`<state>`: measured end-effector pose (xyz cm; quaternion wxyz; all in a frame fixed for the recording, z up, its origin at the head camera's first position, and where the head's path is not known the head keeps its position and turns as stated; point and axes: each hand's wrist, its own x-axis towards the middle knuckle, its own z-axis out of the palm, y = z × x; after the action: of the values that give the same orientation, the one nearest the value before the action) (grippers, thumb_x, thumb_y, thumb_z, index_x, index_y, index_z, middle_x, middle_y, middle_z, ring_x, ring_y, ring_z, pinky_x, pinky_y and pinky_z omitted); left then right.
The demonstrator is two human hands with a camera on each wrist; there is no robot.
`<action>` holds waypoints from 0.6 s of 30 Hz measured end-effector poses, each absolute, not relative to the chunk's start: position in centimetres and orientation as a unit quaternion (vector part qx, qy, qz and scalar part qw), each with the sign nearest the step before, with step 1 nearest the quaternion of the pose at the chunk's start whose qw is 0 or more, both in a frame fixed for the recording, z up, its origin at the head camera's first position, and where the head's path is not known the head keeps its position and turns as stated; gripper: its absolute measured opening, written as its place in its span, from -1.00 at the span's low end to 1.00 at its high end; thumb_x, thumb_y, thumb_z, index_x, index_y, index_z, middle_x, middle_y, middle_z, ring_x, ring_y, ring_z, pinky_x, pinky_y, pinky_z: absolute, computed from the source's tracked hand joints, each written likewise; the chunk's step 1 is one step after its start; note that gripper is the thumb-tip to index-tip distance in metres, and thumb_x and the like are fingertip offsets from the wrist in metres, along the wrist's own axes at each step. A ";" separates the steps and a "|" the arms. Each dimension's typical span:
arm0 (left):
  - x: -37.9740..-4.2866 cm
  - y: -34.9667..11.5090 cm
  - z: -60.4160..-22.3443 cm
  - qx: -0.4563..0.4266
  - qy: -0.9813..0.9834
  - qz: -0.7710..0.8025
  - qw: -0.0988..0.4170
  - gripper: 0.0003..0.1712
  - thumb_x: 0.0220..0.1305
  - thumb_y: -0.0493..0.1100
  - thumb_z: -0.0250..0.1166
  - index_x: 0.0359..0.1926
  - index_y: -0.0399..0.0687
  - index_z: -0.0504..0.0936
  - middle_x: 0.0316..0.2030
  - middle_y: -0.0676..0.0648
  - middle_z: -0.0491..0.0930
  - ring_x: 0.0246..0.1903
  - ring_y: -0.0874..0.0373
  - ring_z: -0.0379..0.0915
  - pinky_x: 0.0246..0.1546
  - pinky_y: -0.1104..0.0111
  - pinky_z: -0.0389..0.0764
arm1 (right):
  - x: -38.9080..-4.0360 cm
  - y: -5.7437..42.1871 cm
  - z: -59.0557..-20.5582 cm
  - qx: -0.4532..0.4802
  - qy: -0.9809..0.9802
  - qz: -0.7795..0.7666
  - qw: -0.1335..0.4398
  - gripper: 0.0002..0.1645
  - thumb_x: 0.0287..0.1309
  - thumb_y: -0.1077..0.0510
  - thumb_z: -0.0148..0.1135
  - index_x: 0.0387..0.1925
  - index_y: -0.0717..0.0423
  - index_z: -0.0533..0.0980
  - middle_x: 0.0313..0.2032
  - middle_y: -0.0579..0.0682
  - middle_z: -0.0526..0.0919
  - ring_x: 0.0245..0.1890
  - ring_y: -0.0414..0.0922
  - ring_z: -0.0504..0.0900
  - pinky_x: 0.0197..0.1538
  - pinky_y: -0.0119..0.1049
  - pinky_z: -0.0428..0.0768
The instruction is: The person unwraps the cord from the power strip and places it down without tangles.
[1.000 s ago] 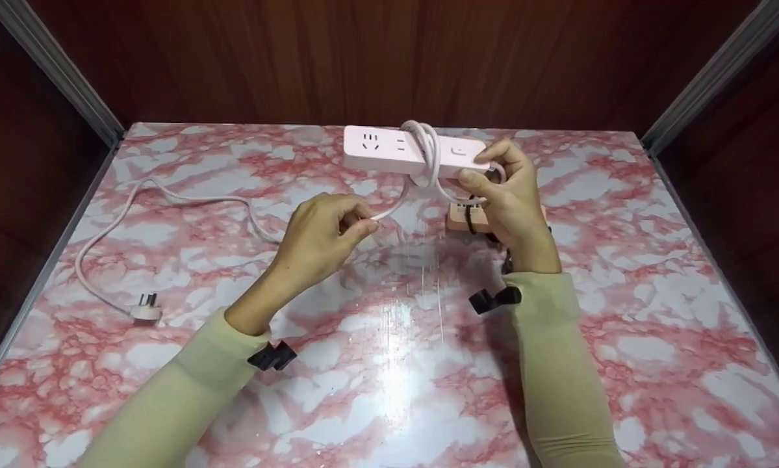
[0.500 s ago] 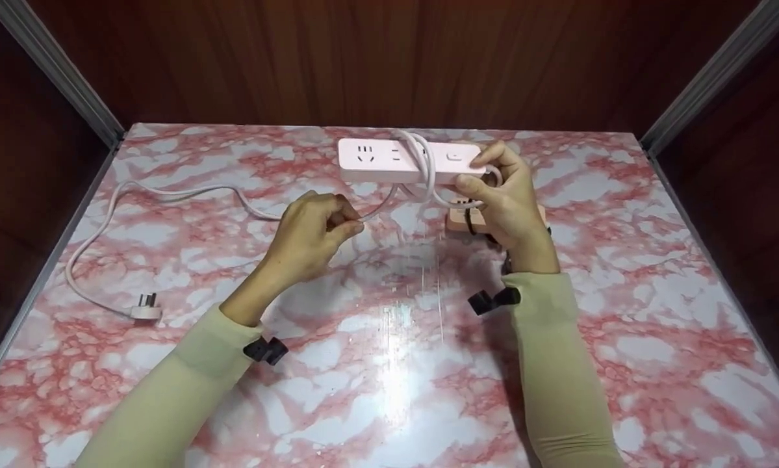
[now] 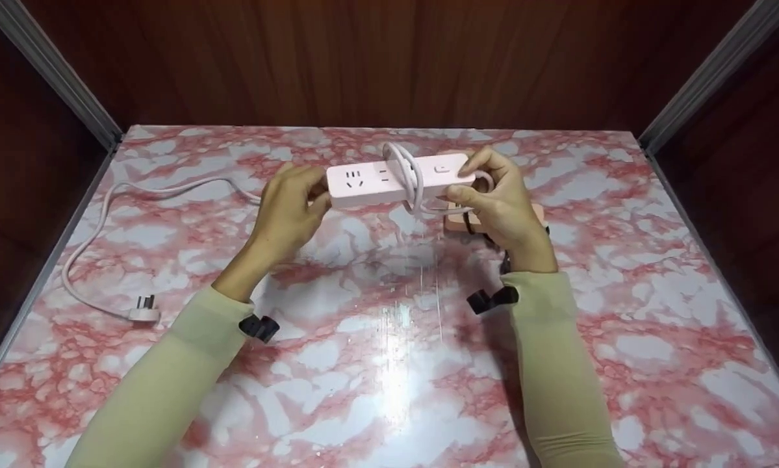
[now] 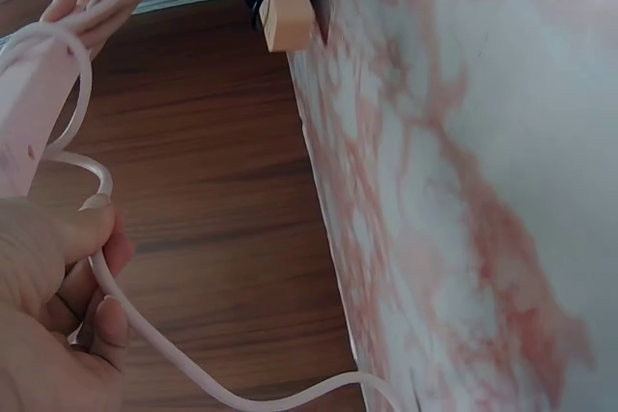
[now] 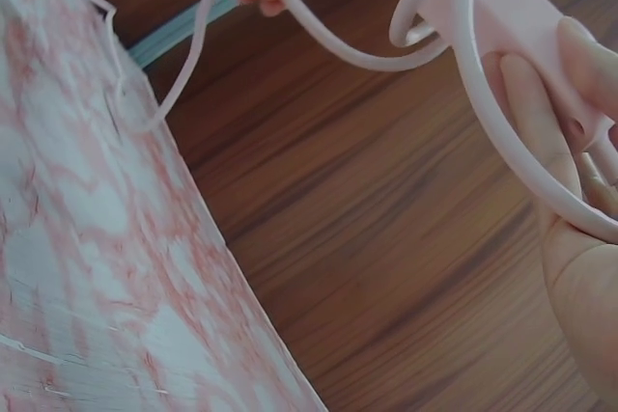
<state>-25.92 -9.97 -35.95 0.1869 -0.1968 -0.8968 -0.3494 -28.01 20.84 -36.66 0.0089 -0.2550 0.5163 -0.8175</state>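
Observation:
A pale pink power strip (image 3: 370, 185) is held above the table, tilted slightly, its sockets facing up toward the head camera. Its cord (image 3: 410, 175) loops loosely round the middle of the strip. My right hand (image 3: 509, 205) grips the strip's right end between thumb and fingers. Beside the strip's left end, my left hand (image 3: 288, 208) pinches the cord, as the left wrist view shows between thumb (image 4: 87, 229) and fingers. From there the cord trails left over the table to a white three-pin plug (image 3: 144, 311).
Behind my right hand lies a second, orange-beige power strip (image 3: 457, 221) with a black cord wrapped round it. The red-and-white marbled table (image 3: 363, 390) ends at dark wood panels (image 3: 389, 65) at the back and sides.
The pink strip has come lower and slightly left, and its left end now dips. My left hand has moved left and up, next to that end, still pinching the cord.

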 end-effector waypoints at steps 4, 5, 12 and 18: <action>-26.7 -10.2 -35.2 -0.193 -0.892 -0.347 0.216 -0.93 0.24 -0.21 0.36 -0.36 -0.09 0.67 -0.41 0.00 0.67 -0.33 0.13 0.46 -0.21 0.29 0.31 | -28.0 20.8 -36.7 -0.260 0.526 -0.809 0.013 -0.71 -0.09 0.58 0.37 -0.36 0.36 0.45 -0.30 0.16 0.51 -0.33 -0.05 0.59 -0.25 -0.28 0.66; -26.8 -10.2 -35.1 -0.192 -0.890 -0.348 0.222 -0.93 0.25 -0.20 0.36 -0.36 -0.08 0.67 -0.40 0.00 0.66 -0.32 0.13 0.45 -0.21 0.30 0.32 | -28.0 20.9 -36.7 -0.260 0.531 -0.806 0.012 -0.71 -0.09 0.57 0.37 -0.36 0.35 0.45 -0.31 0.15 0.50 -0.34 -0.06 0.59 -0.26 -0.30 0.65; -27.7 -10.8 -33.8 -0.188 -0.873 -0.367 0.259 -0.82 0.19 -0.08 0.41 -0.35 -0.10 0.69 -0.43 0.01 0.65 -0.35 0.17 0.44 -0.20 0.34 0.30 | -28.0 21.0 -36.8 -0.249 0.578 -0.777 0.007 -0.70 -0.08 0.47 0.44 -0.35 0.30 0.47 -0.33 0.11 0.52 -0.41 -0.11 0.58 -0.36 -0.34 0.64; -27.8 -11.0 -32.9 -0.193 -0.851 -0.387 0.299 -0.76 0.16 -0.01 0.42 -0.38 -0.10 0.69 -0.47 0.03 0.63 -0.39 0.15 0.35 -0.24 0.34 0.21 | -28.2 21.0 -36.8 -0.219 0.595 -0.773 -0.010 -0.70 -0.10 0.48 0.45 -0.36 0.27 0.48 -0.35 0.11 0.55 -0.39 -0.10 0.58 -0.34 -0.34 0.65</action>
<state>-27.76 -10.98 -32.86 0.2987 -0.1926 -0.8506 -0.3875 -28.15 21.03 -36.76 -0.0100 -0.2192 0.5947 -0.7734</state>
